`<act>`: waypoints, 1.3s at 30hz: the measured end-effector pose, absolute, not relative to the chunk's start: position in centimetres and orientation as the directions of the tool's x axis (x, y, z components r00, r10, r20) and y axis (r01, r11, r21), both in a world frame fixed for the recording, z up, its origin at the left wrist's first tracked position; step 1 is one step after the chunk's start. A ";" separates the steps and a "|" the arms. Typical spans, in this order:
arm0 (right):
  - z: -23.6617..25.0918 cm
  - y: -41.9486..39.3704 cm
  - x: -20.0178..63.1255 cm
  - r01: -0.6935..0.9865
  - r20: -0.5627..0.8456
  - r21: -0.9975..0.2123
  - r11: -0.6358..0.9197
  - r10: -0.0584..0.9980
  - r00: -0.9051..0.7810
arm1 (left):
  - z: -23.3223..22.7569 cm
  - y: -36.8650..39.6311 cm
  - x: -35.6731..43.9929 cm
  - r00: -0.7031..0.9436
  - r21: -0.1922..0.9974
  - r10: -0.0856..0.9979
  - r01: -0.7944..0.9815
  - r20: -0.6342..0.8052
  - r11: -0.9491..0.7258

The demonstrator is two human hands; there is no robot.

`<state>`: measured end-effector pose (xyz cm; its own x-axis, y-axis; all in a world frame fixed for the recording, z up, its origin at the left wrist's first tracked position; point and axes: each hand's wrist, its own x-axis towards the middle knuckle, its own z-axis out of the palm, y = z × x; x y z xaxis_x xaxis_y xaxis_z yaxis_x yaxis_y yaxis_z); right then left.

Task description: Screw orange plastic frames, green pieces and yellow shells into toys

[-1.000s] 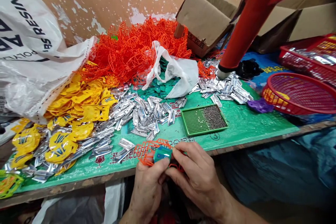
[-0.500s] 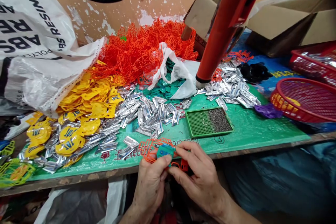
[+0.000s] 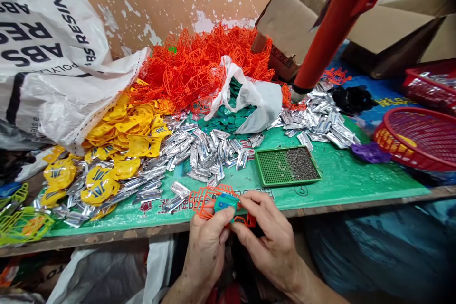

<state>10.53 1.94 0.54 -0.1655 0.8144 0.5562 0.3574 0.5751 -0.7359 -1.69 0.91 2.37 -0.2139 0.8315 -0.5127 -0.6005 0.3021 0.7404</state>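
Note:
My left hand [image 3: 205, 250] and my right hand [image 3: 270, 237] meet at the front edge of the green table [image 3: 342, 178]. Between their fingertips they pinch a small teal plastic piece [image 3: 224, 201] set against an orange plastic lattice frame [image 3: 203, 200]. The frame sticks out to the left above my left thumb, with a small orange part [image 3: 249, 221] showing under my right fingers. Just behind the hands lie silver foil parts [image 3: 203, 152] and a green tray [image 3: 288, 166] of tiny dark screws.
A heap of orange lattice frames [image 3: 203, 66] sits at the back, yellow discs [image 3: 121, 133] to the left, a large white sack [image 3: 46, 57] beyond. A white bag of teal pieces [image 3: 249, 99], an orange-red pole [image 3: 331, 23], cardboard boxes [image 3: 285, 23] and red baskets [image 3: 416, 137] stand to the right.
The view has shifted slightly; my hands stay together on the teal piece and orange frame, with only small finger movements.

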 end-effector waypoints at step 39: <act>0.8 2.6 12.3 0.433 0.515 -0.712 0.553 0.830 -0.213 | 3.0 0.9 -1.7 -0.164 0.769 0.870 -0.562 -0.464 0.304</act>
